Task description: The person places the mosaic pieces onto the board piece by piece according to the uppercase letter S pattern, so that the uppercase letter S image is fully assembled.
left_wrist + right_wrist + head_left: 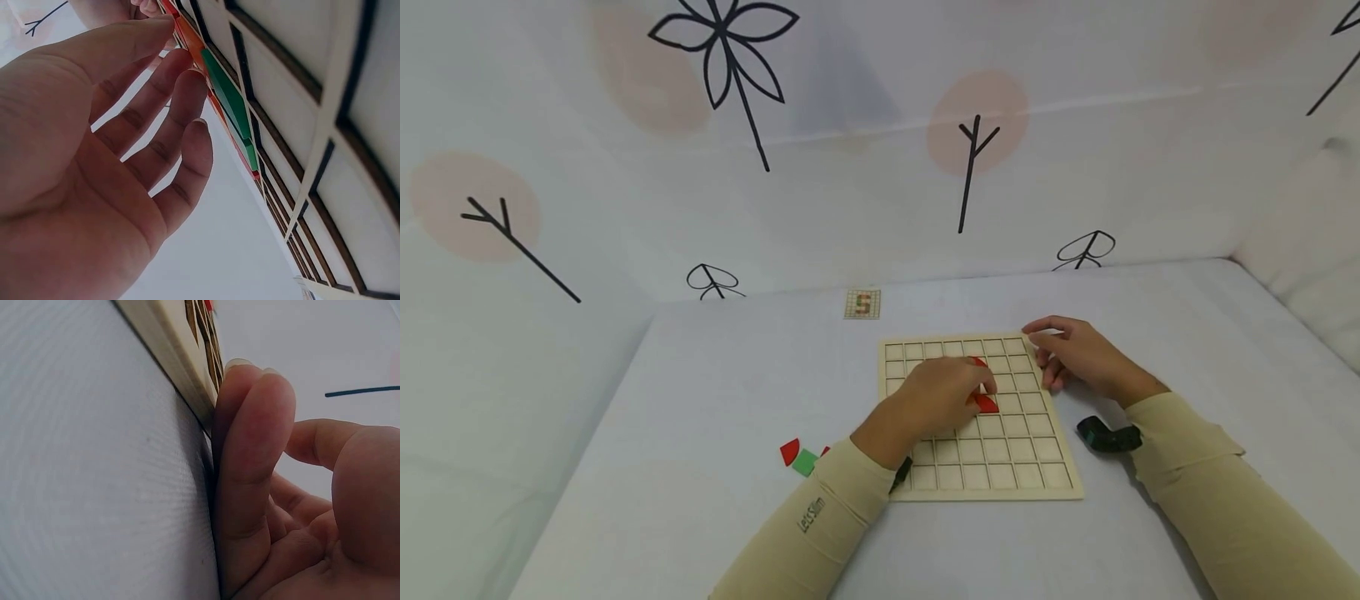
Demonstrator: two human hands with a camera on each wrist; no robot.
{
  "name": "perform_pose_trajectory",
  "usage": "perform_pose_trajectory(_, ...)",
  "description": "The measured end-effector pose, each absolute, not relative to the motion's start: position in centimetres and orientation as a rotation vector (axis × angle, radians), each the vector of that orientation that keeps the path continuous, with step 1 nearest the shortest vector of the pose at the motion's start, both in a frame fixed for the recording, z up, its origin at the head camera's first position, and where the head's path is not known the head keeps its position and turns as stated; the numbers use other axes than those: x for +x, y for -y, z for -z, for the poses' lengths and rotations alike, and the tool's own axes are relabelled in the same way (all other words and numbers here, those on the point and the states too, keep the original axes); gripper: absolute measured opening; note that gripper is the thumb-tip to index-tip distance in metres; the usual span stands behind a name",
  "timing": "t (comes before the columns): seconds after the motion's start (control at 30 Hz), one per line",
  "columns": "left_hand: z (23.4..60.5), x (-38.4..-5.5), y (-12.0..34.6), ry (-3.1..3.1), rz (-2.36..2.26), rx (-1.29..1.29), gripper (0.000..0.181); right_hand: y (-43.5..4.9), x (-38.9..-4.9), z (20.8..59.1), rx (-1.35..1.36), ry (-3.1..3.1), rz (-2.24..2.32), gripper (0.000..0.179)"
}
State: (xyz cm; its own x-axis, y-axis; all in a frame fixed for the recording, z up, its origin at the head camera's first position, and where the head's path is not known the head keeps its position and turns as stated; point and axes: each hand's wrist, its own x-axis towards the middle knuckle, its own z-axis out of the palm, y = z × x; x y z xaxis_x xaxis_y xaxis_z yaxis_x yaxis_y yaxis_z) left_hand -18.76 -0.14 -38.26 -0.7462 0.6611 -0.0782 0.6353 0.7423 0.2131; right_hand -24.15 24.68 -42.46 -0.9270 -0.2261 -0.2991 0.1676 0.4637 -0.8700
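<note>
A cream grid board (1026, 475) lies on the table. Over its middle is my left hand (942, 393), its fingers loosely bent at the coloured tiles. A red quarter-round tile (987, 405) shows beside the fingertips, and part of another red tile (978, 361) shows beyond them. Seen from the left wrist, green tiles (226, 90) and an orange tile (191, 36) sit in the grid close to the fingers; no piece is visible in the palm. My right hand (1078, 354) rests at the board's upper right edge, fingers loosely curled, with nothing visible in it.
Left of the board, partly behind the left sleeve, lie a loose red tile (790, 452) and a green square tile (805, 462). A small card (862, 304) with a gridded S pattern stands near the back. Printed white cloth (865, 200) rises behind the table.
</note>
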Motion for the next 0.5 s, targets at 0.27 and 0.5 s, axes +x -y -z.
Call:
perform_pose_trajectory(0.27,37.8,-18.9,0.0,-2.785,-0.260,1.013,0.023,-24.7,-24.0,41.9,-0.046,-2.344,1.454,0.048)
perform_pose_trajectory(0.5,36.8,-18.3,0.7,-2.778,-0.349,1.002,0.027,-24.7,-24.0,42.3,-0.059,-2.324,1.468,0.048)
